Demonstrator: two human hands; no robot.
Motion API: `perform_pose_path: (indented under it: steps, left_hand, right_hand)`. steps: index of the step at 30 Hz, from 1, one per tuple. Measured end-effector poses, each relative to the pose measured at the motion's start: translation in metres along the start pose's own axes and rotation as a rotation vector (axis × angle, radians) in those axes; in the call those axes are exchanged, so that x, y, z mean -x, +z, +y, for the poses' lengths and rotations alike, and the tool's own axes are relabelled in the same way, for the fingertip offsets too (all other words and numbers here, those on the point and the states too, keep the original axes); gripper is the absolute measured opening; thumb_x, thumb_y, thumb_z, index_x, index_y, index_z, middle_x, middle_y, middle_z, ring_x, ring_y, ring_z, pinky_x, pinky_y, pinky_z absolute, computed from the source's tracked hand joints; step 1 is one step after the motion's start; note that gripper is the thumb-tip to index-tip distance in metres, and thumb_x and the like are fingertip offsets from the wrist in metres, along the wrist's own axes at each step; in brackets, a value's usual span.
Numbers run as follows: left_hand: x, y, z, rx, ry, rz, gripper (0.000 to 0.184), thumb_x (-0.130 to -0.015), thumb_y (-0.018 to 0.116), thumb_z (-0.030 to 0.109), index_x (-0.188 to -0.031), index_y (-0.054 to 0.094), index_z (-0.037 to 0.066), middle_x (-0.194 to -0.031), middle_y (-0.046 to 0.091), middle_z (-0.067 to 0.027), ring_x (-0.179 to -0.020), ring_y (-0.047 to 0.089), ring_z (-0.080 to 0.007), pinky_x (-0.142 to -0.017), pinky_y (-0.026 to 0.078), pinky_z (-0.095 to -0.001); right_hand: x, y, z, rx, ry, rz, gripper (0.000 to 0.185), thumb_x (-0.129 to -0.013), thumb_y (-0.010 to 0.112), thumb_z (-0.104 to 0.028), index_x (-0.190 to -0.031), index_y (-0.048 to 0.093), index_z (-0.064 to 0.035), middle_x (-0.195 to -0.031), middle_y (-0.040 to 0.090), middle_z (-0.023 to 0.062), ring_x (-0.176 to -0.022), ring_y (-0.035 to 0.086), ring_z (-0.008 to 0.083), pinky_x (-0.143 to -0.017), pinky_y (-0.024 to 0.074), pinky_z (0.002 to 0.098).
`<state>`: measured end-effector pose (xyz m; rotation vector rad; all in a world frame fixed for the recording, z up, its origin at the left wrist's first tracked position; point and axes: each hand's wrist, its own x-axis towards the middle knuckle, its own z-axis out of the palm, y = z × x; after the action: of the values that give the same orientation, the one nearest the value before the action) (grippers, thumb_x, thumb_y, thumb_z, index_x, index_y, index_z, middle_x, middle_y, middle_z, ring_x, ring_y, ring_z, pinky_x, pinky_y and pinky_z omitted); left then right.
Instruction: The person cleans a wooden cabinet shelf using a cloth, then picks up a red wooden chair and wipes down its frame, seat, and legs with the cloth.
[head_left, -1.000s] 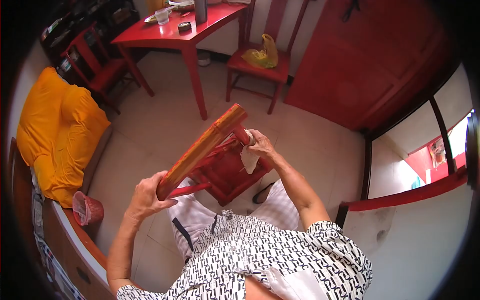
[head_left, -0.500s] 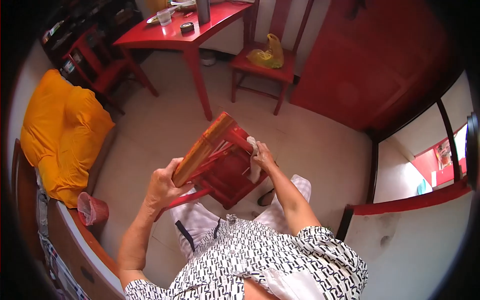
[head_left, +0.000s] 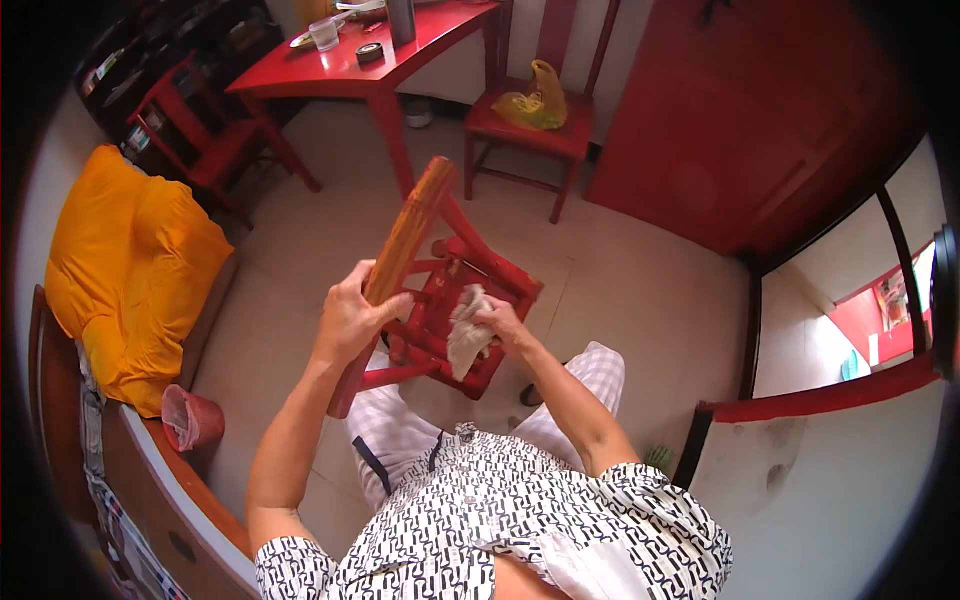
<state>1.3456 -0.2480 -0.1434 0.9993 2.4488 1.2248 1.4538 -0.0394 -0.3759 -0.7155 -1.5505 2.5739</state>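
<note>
A red-painted wooden stool (head_left: 500, 275) is tilted in front of my lap. Its long top piece is worn to brown wood, and red legs and rungs extend from it. My left hand (head_left: 352, 312) is closed around this worn piece, with the thumb over its near side. In my right hand (head_left: 500, 325) is a crumpled off-white rag (head_left: 467, 340), gripped over the red inner part of the stool. Whether the rag touches the wood there I cannot tell. My legs in checked trousers are on either side.
Ahead is a red table (head_left: 440, 45) with a cup, a dark bottle and a round lid. A yellow plastic bag (head_left: 540, 100) lies on a red chair (head_left: 530, 135). At left are an orange-covered cushion (head_left: 140, 270) and a pink wastebasket (head_left: 195, 420); a low wall (head_left: 800, 460) stands right.
The stool has swung more upright, its worn top piece shifting up and right. My right hand has moved the rag left and down, from the outer bar to the stool's inner part.
</note>
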Motion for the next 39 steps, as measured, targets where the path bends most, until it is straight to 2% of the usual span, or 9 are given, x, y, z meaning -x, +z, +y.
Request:
perform_pose_path:
  steps: [5, 7, 14, 23, 26, 29, 32, 36, 39]
  left_hand:
    - [-0.052, 0.025, -0.028, 0.062, -0.030, 0.064, 0.053, -0.076, 0.081, 0.035, -0.112, 0.063, 0.000, -0.087, 0.070, -0.0124, -0.079, 0.068, -0.0198, -0.073, 0.052, -0.0343]
    - [-0.070, 0.031, -0.022, 0.063, -0.095, 0.031, 0.055, -0.074, 0.082, 0.035, -0.113, 0.063, 0.000, -0.090, 0.071, -0.0131, -0.082, 0.068, -0.0196, -0.075, 0.052, -0.0341]
    - [-0.087, 0.066, -0.008, -0.009, -0.055, 0.030, 0.058, -0.073, 0.078, 0.038, -0.116, 0.063, 0.002, -0.091, 0.072, -0.0153, -0.086, 0.071, -0.0250, -0.079, 0.054, -0.0379]
    - [-0.068, 0.063, 0.024, 0.023, 0.045, -0.096, 0.056, -0.075, 0.076, 0.033, -0.120, 0.063, 0.004, -0.091, 0.072, -0.0146, -0.083, 0.071, -0.0225, -0.077, 0.054, -0.0344]
    - [-0.063, 0.051, 0.027, -0.001, 0.068, -0.151, 0.051, -0.076, 0.074, 0.028, -0.119, 0.064, 0.004, -0.087, 0.069, -0.0071, -0.078, 0.064, -0.0142, -0.073, 0.051, -0.0297]
    - [-0.068, 0.040, 0.015, -0.011, 0.103, -0.208, 0.050, -0.076, 0.074, 0.025, -0.120, 0.063, 0.004, -0.087, 0.068, -0.0046, -0.078, 0.062, -0.0107, -0.073, 0.050, -0.0279]
    - [-0.069, 0.031, 0.005, -0.034, 0.170, -0.243, 0.053, -0.075, 0.074, 0.023, -0.123, 0.063, 0.004, -0.089, 0.069, -0.0059, -0.080, 0.062, -0.0110, -0.076, 0.051, -0.0287]
    - [-0.064, 0.022, -0.001, -0.087, 0.222, -0.280, 0.055, -0.073, 0.076, 0.020, -0.124, 0.062, 0.003, -0.085, 0.070, -0.0085, -0.075, 0.064, -0.0136, -0.074, 0.052, -0.0303]
    - [-0.055, 0.017, 0.006, -0.125, 0.303, -0.293, 0.057, -0.071, 0.079, 0.020, -0.122, 0.063, 0.002, -0.081, 0.068, -0.0128, -0.070, 0.066, -0.0178, -0.072, 0.052, -0.0308]
  right_hand:
    - [0.063, 0.103, -0.037, 0.104, -0.209, -0.403, 0.081, -0.072, 0.073, -0.013, -0.145, 0.040, -0.0014, -0.122, 0.059, 0.0066, -0.110, 0.057, 0.0157, -0.095, 0.0486, 0.0305]
    - [0.074, 0.135, -0.029, 0.254, -0.530, -0.334, 0.080, -0.070, 0.072, -0.013, -0.142, 0.041, 0.0011, -0.123, 0.059, 0.0117, -0.106, 0.061, 0.0239, -0.092, 0.0496, 0.0349]
    - [0.058, 0.123, 0.006, 0.627, -0.773, 0.138, 0.071, -0.073, 0.077, -0.012, -0.137, 0.045, -0.0051, -0.114, 0.062, 0.0195, -0.104, 0.064, 0.0306, -0.091, 0.0506, 0.0379]
    - [0.018, 0.034, 0.104, 0.977, -0.015, 0.119, 0.062, -0.075, 0.069, -0.014, -0.133, 0.051, -0.0045, -0.118, 0.063, 0.0224, -0.114, 0.061, 0.0361, -0.093, 0.0500, 0.0405]
    - [0.020, 0.006, 0.146, 0.954, -0.046, 0.156, 0.055, -0.076, 0.064, -0.012, -0.129, 0.053, -0.0038, -0.113, 0.067, 0.0187, -0.108, 0.065, 0.0325, -0.092, 0.0505, 0.0391]
    - [0.035, -0.004, 0.130, 0.211, 0.007, 0.138, 0.046, -0.077, 0.061, -0.008, -0.123, 0.057, -0.0038, -0.110, 0.068, 0.0137, -0.102, 0.066, 0.0259, -0.090, 0.0514, 0.0371]
    - [0.019, -0.043, 0.128, -0.026, -0.264, 0.184, 0.041, -0.076, 0.060, -0.003, -0.117, 0.058, -0.0038, -0.108, 0.068, 0.0097, -0.098, 0.065, 0.0203, -0.090, 0.0515, 0.0345]
    - [0.007, -0.076, 0.038, 0.251, -0.394, 0.689, 0.042, -0.075, 0.066, -0.008, -0.115, 0.057, -0.0021, -0.103, 0.068, 0.0090, -0.091, 0.066, 0.0214, -0.085, 0.0538, 0.0362]
    - [0.022, -0.075, -0.040, 0.609, -0.509, 0.667, 0.047, -0.074, 0.068, -0.008, -0.120, 0.059, -0.0056, -0.102, 0.068, 0.0060, -0.091, 0.065, 0.0180, -0.082, 0.0534, 0.0341]
